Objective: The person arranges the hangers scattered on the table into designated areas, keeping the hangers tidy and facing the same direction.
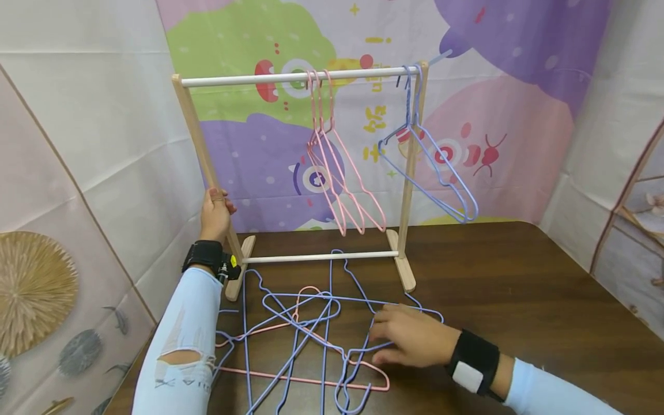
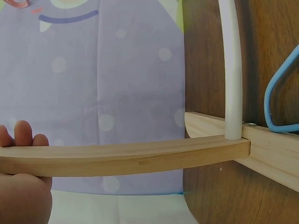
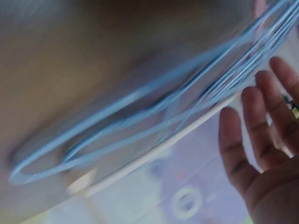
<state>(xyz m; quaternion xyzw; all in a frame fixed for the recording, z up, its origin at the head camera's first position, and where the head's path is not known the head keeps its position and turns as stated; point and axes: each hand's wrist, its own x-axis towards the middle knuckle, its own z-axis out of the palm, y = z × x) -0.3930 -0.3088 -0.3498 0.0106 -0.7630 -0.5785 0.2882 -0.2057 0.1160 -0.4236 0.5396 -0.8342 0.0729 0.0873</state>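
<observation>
My left hand (image 1: 215, 213) grips the left wooden post (image 2: 121, 156) of a small clothes rack, fingers on one side and thumb side on the other. Over the right part of a tangled pile of wire hangers hovers my right hand (image 1: 415, 337), palm down. Its fingers (image 3: 231, 135) are loosely extended beside the blue hangers (image 3: 117, 102), holding nothing that I can see; the right wrist view is blurred. The pile is mostly blue hangers, with a pink hanger (image 1: 306, 380) among them. Three pink hangers (image 1: 331, 109) hang mid-rail, and blue hangers (image 1: 408, 104) hang at its right end.
The rack's white top rail (image 1: 233, 79) and lower bar (image 1: 321, 257) join its two posts. Its wooden feet (image 1: 402, 265) stand on the dark brown table (image 1: 498, 300). A cartoon-patterned cloth (image 1: 238, 150) hangs behind, with pale curtains at both sides.
</observation>
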